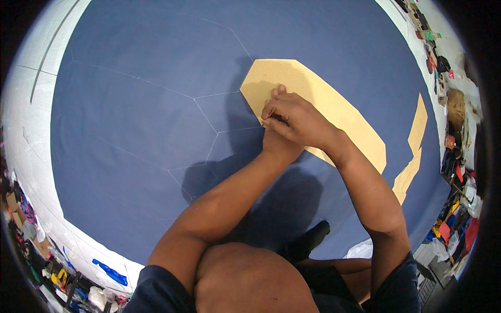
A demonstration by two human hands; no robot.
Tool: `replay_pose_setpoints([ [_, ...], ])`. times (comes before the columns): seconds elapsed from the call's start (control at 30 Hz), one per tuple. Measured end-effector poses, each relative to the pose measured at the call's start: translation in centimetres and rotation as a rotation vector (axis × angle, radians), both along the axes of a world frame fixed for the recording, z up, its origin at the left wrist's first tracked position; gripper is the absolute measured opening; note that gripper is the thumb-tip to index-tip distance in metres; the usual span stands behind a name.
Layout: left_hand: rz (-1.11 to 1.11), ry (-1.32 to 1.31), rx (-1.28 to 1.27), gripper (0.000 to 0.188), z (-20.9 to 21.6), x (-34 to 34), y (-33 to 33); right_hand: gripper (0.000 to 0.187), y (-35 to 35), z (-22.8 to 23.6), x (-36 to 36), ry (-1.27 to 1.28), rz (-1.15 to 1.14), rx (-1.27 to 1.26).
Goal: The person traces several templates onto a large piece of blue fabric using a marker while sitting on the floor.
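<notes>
A long tan cardboard template [355, 122] with angled ends lies flat on a blue cloth [141, 115]. Over its left edge my right hand [302, 117] is closed in a pinch around a small thin brown piece [272, 111], too small to name surely. My left hand [282, 143] rests beneath the right one at the template's edge, and most of its fingers are hidden. Thin white lines [206, 115] form joined many-sided outlines on the cloth, some meeting the template's left edge.
Narrow tan cardboard pieces [412, 161] lie on the cloth to the right. A pale floor [36, 104] borders the cloth. Mixed clutter [456, 115] lines the right side, and a blue scrap [109, 272] lies at lower left. My dark-covered foot [315, 235] rests on the cloth.
</notes>
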State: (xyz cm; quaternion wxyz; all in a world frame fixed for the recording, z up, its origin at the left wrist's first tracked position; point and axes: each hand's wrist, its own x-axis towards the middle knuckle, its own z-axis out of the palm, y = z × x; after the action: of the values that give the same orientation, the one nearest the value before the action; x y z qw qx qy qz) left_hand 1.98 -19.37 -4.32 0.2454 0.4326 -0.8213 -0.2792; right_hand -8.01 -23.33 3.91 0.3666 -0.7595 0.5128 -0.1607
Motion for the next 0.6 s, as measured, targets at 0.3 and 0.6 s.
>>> replay_pose_setpoints([
  [0.3, -0.094, -0.109, 0.079, 0.054, 0.2, 0.0, 0.0, 0.018, -3.2, -0.5, 1.9, 0.024, -0.152, 0.03],
  [0.6, -0.11, -0.138, 0.083, 0.056, 0.3, -0.1, -0.1, 0.018, -4.8, -1.4, 3.1, 0.002, -0.251, -0.024],
])
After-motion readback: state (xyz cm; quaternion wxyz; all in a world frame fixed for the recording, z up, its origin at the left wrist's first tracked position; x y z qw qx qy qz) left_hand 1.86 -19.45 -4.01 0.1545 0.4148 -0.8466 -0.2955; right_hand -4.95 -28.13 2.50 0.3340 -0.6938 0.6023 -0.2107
